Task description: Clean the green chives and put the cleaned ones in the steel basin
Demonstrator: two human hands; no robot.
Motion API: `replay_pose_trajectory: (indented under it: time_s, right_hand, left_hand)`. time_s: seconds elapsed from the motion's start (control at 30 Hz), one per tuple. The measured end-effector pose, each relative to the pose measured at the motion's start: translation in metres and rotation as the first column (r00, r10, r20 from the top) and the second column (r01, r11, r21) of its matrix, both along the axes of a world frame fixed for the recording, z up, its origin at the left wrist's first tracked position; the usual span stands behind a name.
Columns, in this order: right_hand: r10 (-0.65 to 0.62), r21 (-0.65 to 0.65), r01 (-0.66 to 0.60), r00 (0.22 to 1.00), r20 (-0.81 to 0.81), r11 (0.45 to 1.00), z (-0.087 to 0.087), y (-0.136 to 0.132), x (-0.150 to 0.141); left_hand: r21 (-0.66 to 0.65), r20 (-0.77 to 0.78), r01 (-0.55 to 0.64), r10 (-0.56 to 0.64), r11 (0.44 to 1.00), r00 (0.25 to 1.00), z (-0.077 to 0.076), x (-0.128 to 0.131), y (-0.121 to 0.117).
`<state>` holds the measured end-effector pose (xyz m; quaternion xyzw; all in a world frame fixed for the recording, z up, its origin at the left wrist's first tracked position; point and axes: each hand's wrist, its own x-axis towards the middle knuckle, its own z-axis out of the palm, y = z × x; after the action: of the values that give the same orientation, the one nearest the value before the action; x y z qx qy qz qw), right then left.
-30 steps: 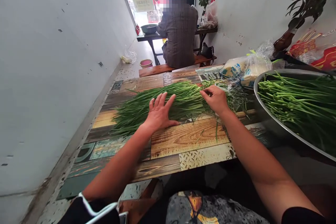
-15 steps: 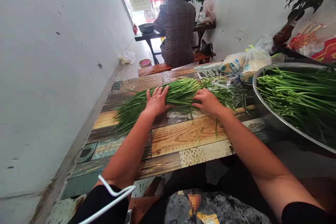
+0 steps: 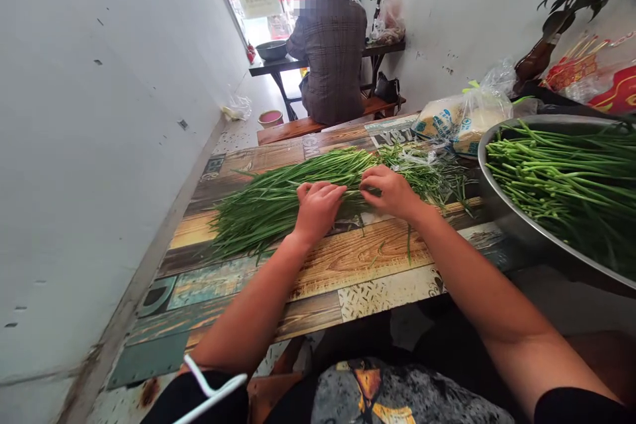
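Observation:
A long heap of green chives (image 3: 263, 205) lies across the patterned table (image 3: 358, 248), leaves to the left and pale stem ends to the right. My left hand (image 3: 318, 212) is over the near side of the heap, fingers bent and pinching a few chives. Close by on its right, my right hand (image 3: 391, 193) has thumb and fingertips closed on the stems; the exact strands between them are hard to see. Right of that hand lies a loose pile of trimmings (image 3: 437, 179), thin bits of chive mixed with clear plastic.
A large metal bowl (image 3: 521, 215) full of chives stands at the right. Behind it are plastic-wrapped packages (image 3: 454, 122) and a potted plant (image 3: 541, 56). Ahead, a person (image 3: 332, 66) sits on a bench (image 3: 288, 130), back turned. A white wall (image 3: 99, 146) runs along the left.
My left hand has moved right and nearer to me, from lying spread on the chives to a pinch beside my right hand. The right hand stays nearly in place.

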<state>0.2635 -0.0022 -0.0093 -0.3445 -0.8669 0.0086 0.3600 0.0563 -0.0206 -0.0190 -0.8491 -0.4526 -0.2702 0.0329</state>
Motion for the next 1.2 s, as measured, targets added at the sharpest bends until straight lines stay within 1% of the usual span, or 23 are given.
replay_pose_trajectory:
  time_s: [0.1, 0.2, 0.23, 0.3, 0.33, 0.37, 0.4, 0.43, 0.47, 0.5, 0.53, 0.57, 0.6, 0.63, 0.7, 0.77, 0.87, 0.93, 1.07, 1.1, 1.17, 1.2]
  right_hand:
    - [-0.016, 0.021, 0.015, 1.000, 0.023, 1.000, 0.001, -0.001, 0.001]
    - [-0.044, 0.012, 0.043, 0.997, 0.059, 0.999, 0.001, -0.001, 0.001]
    - [-0.056, 0.000, 0.056, 0.997, 0.044, 0.998, 0.001, -0.001, 0.001]
    - [-0.086, -0.048, 0.084, 0.996, -0.036, 0.995, -0.001, 0.000, -0.001]
    - [-0.108, -0.093, 0.099, 0.990, -0.093, 0.991, -0.002, 0.000, -0.001]
    - [-0.128, -0.165, 0.103, 0.980, -0.149, 0.981, -0.001, 0.000, -0.002]
    - [-0.146, -0.266, 0.089, 0.968, -0.204, 0.960, -0.001, -0.001, -0.003]
    - [-0.162, -0.386, 0.052, 0.953, -0.258, 0.921, 0.001, -0.001, -0.003]
    - [-0.174, -0.505, -0.006, 0.935, -0.310, 0.863, 0.003, -0.002, -0.004]
    - [-0.188, -0.605, -0.078, 0.912, -0.364, 0.793, 0.004, -0.003, -0.004]
    - [-0.204, -0.672, -0.152, 0.884, -0.420, 0.725, 0.006, -0.004, -0.005]
    - [-0.219, -0.710, -0.218, 0.855, -0.470, 0.670, 0.007, -0.005, -0.006]
    - [-0.237, -0.727, -0.265, 0.828, -0.509, 0.634, 0.008, -0.006, -0.008]
    - [-0.249, -0.735, -0.298, 0.808, -0.534, 0.610, 0.007, -0.007, -0.009]
    - [-0.261, -0.744, -0.329, 0.791, -0.554, 0.582, 0.005, -0.009, -0.013]
    - [-0.257, -0.742, -0.324, 0.795, -0.550, 0.587, 0.002, -0.011, -0.017]
    - [-0.229, -0.703, -0.291, 0.806, -0.546, 0.649, 0.001, -0.012, -0.020]
    - [-0.202, -0.692, -0.273, 0.829, -0.522, 0.669, 0.003, -0.012, -0.018]
    - [-0.135, -0.746, -0.216, 0.915, -0.380, 0.630, 0.008, -0.009, -0.007]
    - [-0.124, -0.749, -0.198, 0.929, -0.350, 0.633, 0.009, -0.007, -0.003]
    - [-0.151, -0.721, -0.150, 0.930, -0.335, 0.677, 0.011, -0.003, 0.005]
    - [-0.197, -0.694, -0.118, 0.913, -0.356, 0.710, 0.011, 0.000, 0.009]
  left_hand:
    - [0.036, 0.041, 0.002, -0.004, 0.999, 0.999, -0.004, -0.001, -0.002]
    - [0.005, 0.042, -0.004, 0.004, 1.000, 0.999, 0.002, 0.003, -0.007]
    - [-0.015, 0.044, -0.014, 0.015, 1.000, 0.999, 0.004, 0.005, -0.008]
    - [-0.063, 0.039, -0.031, 0.033, 0.998, 0.999, 0.008, 0.008, -0.010]
    - [-0.086, 0.039, -0.033, 0.036, 0.996, 0.999, 0.009, 0.008, -0.010]
    - [-0.106, 0.044, -0.033, 0.038, 0.994, 0.998, 0.010, 0.007, -0.009]
    - [-0.120, 0.055, -0.033, 0.040, 0.992, 0.998, 0.010, 0.006, -0.009]
    - [-0.127, 0.071, -0.035, 0.044, 0.991, 0.997, 0.011, 0.005, -0.008]
    - [-0.125, 0.090, -0.038, 0.049, 0.991, 0.995, 0.010, 0.004, -0.007]
    - [-0.116, 0.108, -0.041, 0.053, 0.992, 0.993, 0.010, 0.004, -0.006]
    - [-0.102, 0.122, -0.044, 0.056, 0.994, 0.991, 0.009, 0.003, -0.006]
    - [-0.085, 0.138, -0.048, 0.059, 0.995, 0.989, 0.008, 0.004, -0.006]
    - [-0.067, 0.155, -0.052, 0.062, 0.996, 0.986, 0.007, 0.004, -0.006]
    - [-0.049, 0.172, -0.054, 0.062, 0.997, 0.983, 0.005, 0.005, -0.007]
    - [-0.022, 0.199, -0.045, 0.048, 0.999, 0.979, 0.002, 0.008, -0.008]
    - [-0.018, 0.210, 0.000, 0.004, 1.000, 0.978, -0.001, 0.009, -0.008]
    - [-0.032, 0.238, 0.058, -0.049, 0.998, 0.970, -0.006, 0.011, -0.007]
    - [-0.029, 0.266, 0.079, -0.068, 0.996, 0.962, -0.008, 0.011, -0.005]
    - [-0.018, 0.245, 0.107, -0.099, 0.994, 0.964, -0.008, 0.012, -0.004]
    - [-0.016, 0.231, 0.105, -0.098, 0.994, 0.968, -0.008, 0.012, -0.004]
    - [-0.013, 0.219, 0.087, -0.082, 0.996, 0.972, -0.008, 0.012, -0.005]
    - [-0.013, 0.221, 0.075, -0.071, 0.997, 0.973, -0.008, 0.011, -0.005]
